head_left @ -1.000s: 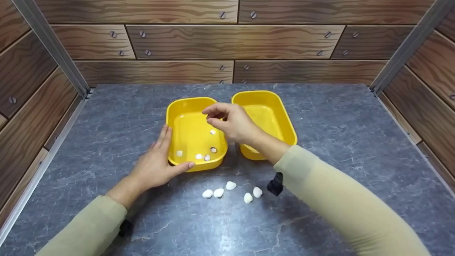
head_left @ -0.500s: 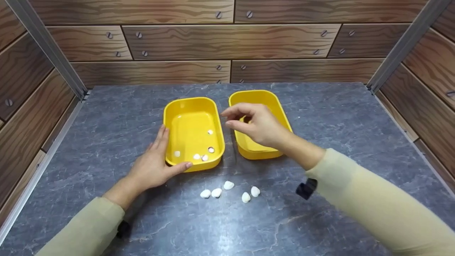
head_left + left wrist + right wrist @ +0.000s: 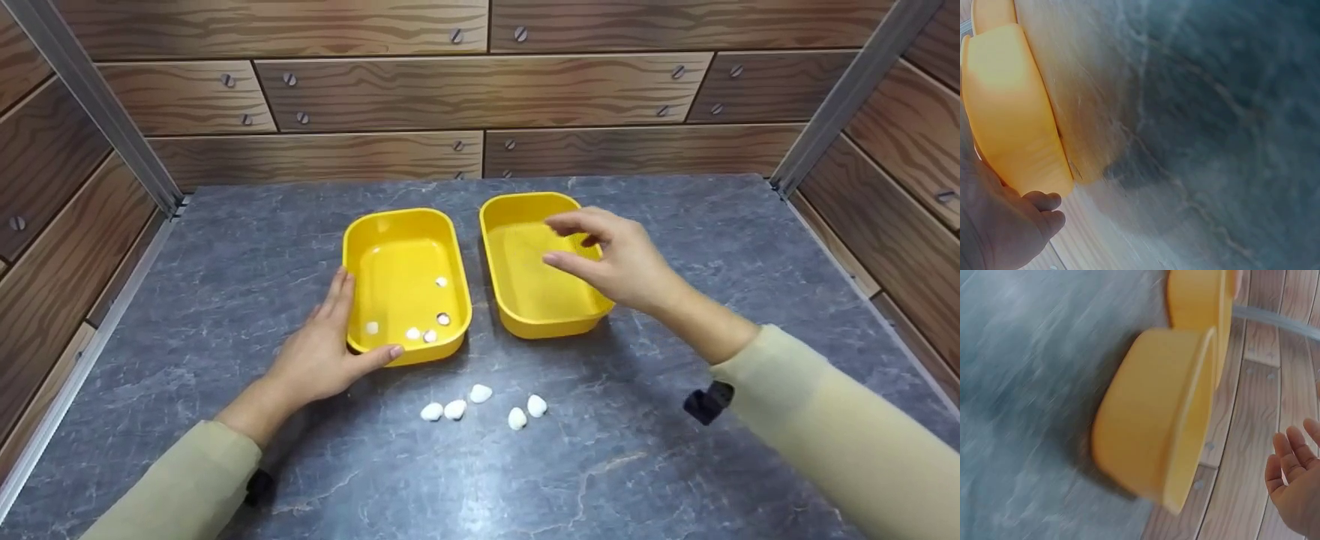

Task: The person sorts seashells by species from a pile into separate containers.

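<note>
My left hand (image 3: 319, 356) rests against the near-left corner of the left yellow tub (image 3: 405, 360), fingers along its outer side and thumb on the front rim. Several small whitish shells (image 3: 442, 319) lie on that tub's floor, mostly near its front. Above the right side of the right yellow tub (image 3: 551, 328) hovers my right hand (image 3: 626, 259), fingers apart and loosely bent, with nothing in it. The right wrist view shows this hand (image 3: 1300, 486) clear of the tub wall. In front of the tubs, several white seashells (image 3: 454, 409) lie on the table.
A grey marbled tabletop (image 3: 675, 480) carries everything. Wood-patterned walls (image 3: 480, 94) close off the back and both sides, with metal posts (image 3: 97, 105) at the rear corners. A narrow gap separates the two tubs.
My right hand has moved right, from over the left tub to the right side of the right tub, its fingers spreading apart. My left hand stays at the left tub.
</note>
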{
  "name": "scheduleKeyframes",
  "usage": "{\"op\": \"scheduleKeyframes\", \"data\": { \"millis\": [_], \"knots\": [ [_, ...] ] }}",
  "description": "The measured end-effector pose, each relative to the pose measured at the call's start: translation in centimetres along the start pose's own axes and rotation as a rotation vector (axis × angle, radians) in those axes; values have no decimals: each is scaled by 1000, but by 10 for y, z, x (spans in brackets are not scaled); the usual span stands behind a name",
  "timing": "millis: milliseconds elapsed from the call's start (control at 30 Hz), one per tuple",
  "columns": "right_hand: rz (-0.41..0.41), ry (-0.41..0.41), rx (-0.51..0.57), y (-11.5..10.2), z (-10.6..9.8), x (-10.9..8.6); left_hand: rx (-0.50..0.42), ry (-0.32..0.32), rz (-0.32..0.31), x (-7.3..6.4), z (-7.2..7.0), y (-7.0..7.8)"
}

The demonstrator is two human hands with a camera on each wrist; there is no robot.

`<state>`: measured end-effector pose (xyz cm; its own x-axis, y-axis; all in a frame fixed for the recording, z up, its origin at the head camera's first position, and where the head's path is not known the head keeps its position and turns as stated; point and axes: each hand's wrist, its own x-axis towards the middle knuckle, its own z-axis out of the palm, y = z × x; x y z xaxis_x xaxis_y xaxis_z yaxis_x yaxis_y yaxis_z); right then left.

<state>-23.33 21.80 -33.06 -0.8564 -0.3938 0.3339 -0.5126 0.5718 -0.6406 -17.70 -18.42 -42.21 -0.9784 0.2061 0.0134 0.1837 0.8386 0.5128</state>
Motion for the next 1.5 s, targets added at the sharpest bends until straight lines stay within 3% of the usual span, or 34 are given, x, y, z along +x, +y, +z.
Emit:
{"op": "scheduleKeyframes", "data": {
  "millis": [300, 600, 933, 1500],
  "knots": [
    [133, -87, -197, 47, -11, -19, 4, -2, -2, -1, 1, 0],
    [191, -213, -276, 78, -5, -28, 15, -4, -5, -2, 1, 1],
    [181, -320, -310, 89, 3, -30, 13, -13, -9, -1, 0, 3],
    [187, -345, -321, 92, 12, -28, 25, -13, -7, 1, 0, 1]
  ]
}}
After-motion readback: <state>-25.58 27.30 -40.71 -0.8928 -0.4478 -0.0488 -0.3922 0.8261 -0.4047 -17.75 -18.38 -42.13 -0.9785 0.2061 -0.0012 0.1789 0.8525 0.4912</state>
